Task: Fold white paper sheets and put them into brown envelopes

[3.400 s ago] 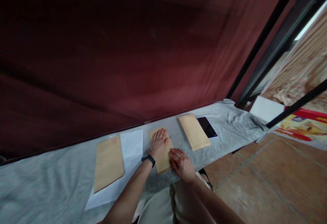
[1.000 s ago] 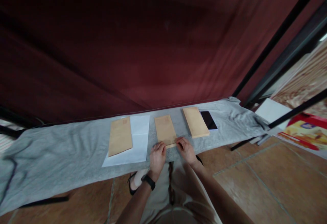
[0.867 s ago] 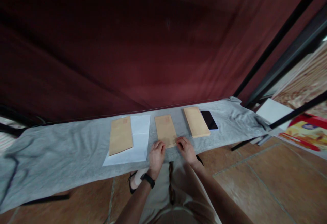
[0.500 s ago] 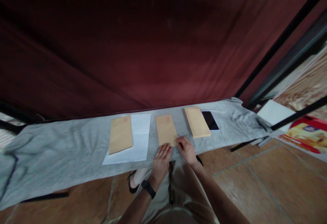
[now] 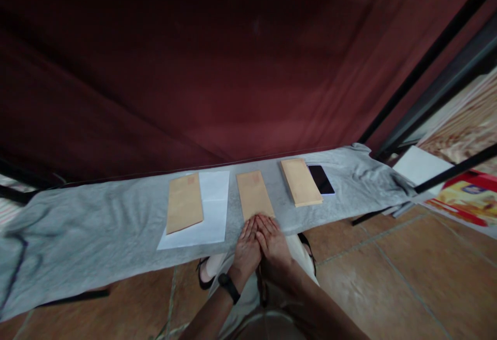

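Observation:
A brown paper envelope (image 5: 254, 190) lies flat on the grey cloth in front of me, a faint reddish mark near its far end. My left hand (image 5: 248, 244) rests flat on its near end, fingers stretched out. Beside it and touching it, my right hand (image 5: 272, 239) also lies flat with fingers extended over the same end. Both hands hide the envelope's near edge. To the left, another brown envelope (image 5: 184, 203) lies on white paper (image 5: 215, 205). A stack of brown envelopes (image 5: 301, 182) sits to the right.
A dark-screened phone (image 5: 321, 179) lies right of the stack. Grey cloth (image 5: 116, 221) covers the long narrow surface. A dark red fabric wall (image 5: 233, 97) rises behind it. At right stand black metal bars (image 5: 427, 60) and a red and yellow box (image 5: 469, 197).
My right hand has moved left from the envelope's near right corner and flattened out against my left hand. Its fingers were bent in a pinch before.

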A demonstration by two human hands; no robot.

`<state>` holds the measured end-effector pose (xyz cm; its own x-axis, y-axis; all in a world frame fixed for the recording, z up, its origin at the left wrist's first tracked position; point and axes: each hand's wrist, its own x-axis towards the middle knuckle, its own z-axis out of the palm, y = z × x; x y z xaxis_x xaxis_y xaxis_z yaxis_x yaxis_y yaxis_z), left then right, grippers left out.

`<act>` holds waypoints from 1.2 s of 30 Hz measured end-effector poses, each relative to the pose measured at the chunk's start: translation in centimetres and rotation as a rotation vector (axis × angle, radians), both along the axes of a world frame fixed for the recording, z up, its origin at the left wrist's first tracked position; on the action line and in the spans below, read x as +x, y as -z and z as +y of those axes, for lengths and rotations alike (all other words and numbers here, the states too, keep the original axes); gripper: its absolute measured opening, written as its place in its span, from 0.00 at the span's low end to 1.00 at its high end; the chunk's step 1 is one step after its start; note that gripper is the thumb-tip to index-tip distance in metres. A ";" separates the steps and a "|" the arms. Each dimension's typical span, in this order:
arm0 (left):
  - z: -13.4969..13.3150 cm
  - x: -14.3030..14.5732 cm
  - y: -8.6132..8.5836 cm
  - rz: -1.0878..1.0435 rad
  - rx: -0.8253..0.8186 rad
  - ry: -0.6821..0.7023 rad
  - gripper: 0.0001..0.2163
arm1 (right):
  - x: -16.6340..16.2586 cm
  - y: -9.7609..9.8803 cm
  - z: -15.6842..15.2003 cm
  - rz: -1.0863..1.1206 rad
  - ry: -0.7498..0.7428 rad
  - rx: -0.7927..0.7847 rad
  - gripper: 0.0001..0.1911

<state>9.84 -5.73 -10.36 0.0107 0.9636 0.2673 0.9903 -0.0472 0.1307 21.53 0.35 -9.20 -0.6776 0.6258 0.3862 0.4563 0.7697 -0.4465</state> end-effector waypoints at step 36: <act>5.7 -0.5 -1.6 -0.082 -0.002 0.091 0.23 | 3.9 0.8 2.2 -0.074 0.084 0.138 0.25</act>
